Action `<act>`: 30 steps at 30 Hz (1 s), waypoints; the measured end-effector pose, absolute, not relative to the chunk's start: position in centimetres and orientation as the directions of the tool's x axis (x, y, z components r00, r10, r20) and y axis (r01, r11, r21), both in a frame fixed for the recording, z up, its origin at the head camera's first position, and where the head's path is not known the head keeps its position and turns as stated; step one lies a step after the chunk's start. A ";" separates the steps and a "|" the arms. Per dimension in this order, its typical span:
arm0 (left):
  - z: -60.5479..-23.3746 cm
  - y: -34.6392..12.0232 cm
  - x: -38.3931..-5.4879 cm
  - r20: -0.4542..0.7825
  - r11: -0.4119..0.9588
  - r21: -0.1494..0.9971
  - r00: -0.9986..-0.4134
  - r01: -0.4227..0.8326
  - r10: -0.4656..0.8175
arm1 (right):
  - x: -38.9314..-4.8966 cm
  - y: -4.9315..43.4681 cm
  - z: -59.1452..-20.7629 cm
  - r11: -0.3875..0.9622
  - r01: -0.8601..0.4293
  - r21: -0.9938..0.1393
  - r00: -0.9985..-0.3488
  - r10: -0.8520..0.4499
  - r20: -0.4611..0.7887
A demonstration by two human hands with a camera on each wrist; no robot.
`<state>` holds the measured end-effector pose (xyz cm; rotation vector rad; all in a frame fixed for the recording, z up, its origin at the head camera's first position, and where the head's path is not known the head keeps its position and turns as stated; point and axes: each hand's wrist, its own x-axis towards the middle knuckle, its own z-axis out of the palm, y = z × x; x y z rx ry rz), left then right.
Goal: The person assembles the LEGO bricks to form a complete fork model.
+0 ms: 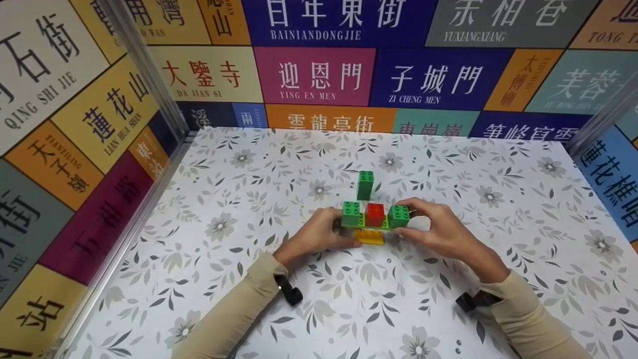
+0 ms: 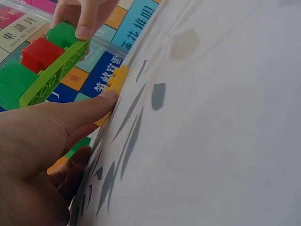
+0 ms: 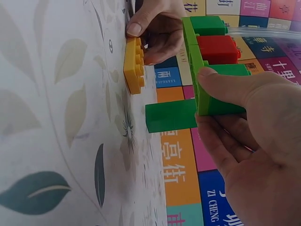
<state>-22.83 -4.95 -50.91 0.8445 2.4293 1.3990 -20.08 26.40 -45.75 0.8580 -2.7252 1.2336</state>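
My right hand grips one end of a light green building-block strip, thumb on its underside in the right wrist view. A red brick sits mid-strip between two green bricks, and the whole piece is held above the table. Below it lies a yellow brick, studs up. My left hand pinches this brick's left end, the thumb on its near side and fingers behind, partly hidden. Farther back stands a tall green block, touched by neither hand.
A flower-and-leaf patterned cloth covers the table. Panels with street-name signs rise along the back and both sides. Each wrist carries a black strapped camera.
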 end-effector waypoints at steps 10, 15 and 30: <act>-50.3 -5.8 -23.1 0.100 0.364 0.859 -0.815 0.360 0.571 | -20.0 26.4 -45.8 0.527 -0.499 -0.688 -0.845 -0.472 0.251; -49.9 -7.0 -23.0 0.137 0.340 0.864 -0.822 0.372 0.552 | -20.0 26.3 -45.8 0.528 -0.499 -0.687 -0.845 -0.473 0.250; -49.8 -7.8 -22.4 0.196 0.166 0.934 -0.839 0.318 0.507 | -20.2 26.4 -46.5 0.524 -0.512 -0.681 -0.833 -0.496 0.245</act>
